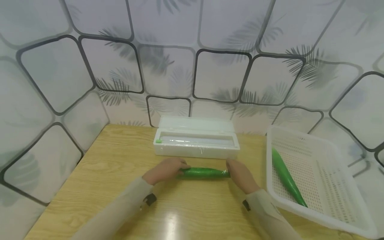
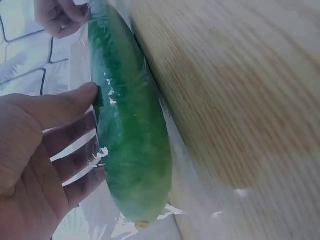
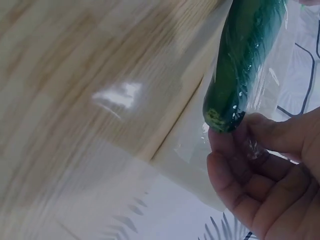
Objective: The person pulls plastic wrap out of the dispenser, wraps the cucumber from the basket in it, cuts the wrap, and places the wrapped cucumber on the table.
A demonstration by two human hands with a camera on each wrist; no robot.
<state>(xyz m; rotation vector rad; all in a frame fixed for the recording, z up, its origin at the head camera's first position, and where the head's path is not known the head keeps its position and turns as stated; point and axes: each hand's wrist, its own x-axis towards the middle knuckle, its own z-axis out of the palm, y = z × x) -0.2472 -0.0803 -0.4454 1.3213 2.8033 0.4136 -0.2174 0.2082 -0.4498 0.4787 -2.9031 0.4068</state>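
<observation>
A green cucumber (image 1: pixel 204 172) wrapped in clear plastic film lies crosswise between my two hands, just above the wooden table. My left hand (image 1: pixel 168 169) holds it near its left end; the left wrist view shows the thumb (image 2: pixel 82 99) against its side and the other fingers behind the film. At the opposite end, my right hand (image 1: pixel 241 175) pinches gathered clear film (image 3: pixel 254 149) beside the cucumber's tip, its fingers curled. Behind the cucumber stands a white cling film dispenser (image 1: pixel 195 150) with its lid raised and a green slider (image 1: pixel 159 141) at its left.
A white perforated plastic basket (image 1: pixel 333 176) stands at the right with another cucumber (image 1: pixel 286 176) inside, lying along its left wall. The wooden table (image 1: pixel 117 160) meets a patterned backdrop (image 1: pixel 168 73) at the back and left.
</observation>
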